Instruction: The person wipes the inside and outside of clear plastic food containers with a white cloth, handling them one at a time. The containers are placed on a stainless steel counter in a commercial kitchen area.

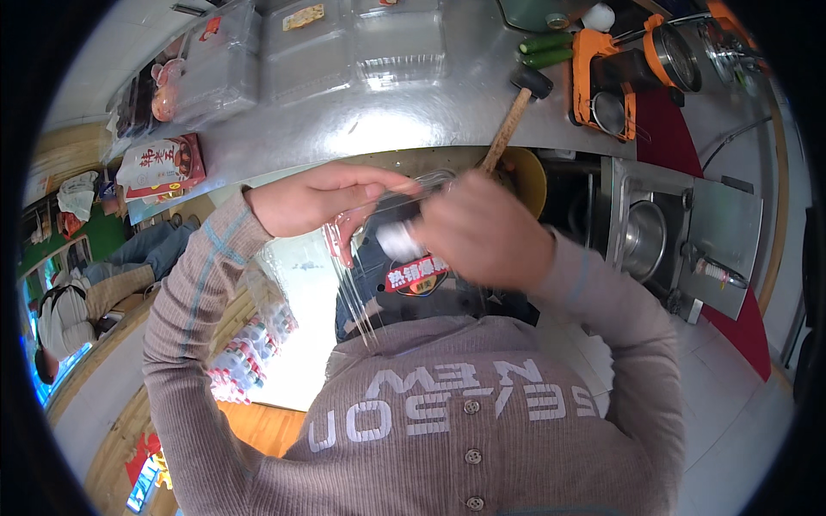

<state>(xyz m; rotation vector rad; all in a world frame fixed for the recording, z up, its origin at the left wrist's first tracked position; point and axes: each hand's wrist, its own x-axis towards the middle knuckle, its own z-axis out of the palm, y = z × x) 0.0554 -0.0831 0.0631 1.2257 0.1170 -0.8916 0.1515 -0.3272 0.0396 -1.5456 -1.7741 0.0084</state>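
Over my lap, my left hand (322, 198) grips a clear plastic food container (352, 284) by its rim, thumb on top and fingers beneath. The container is tilted, with its ribbed wall facing left. My right hand (487, 232) is blurred and curled at the container's other side. A small white object (397, 241), too blurred to name, is in its fingers. Just below it shows a red and yellow printed label (416, 276); whether it is stuck to the container I cannot tell.
Open clear containers (306, 61) and a container stack (219, 84) stand on the steel counter (284, 138). To the right are a rubber mallet (506, 129), cucumbers (547, 51) and an orange machine (590, 84). A printed box (164, 166) is left. Another person (84, 303) sits beyond the partition.
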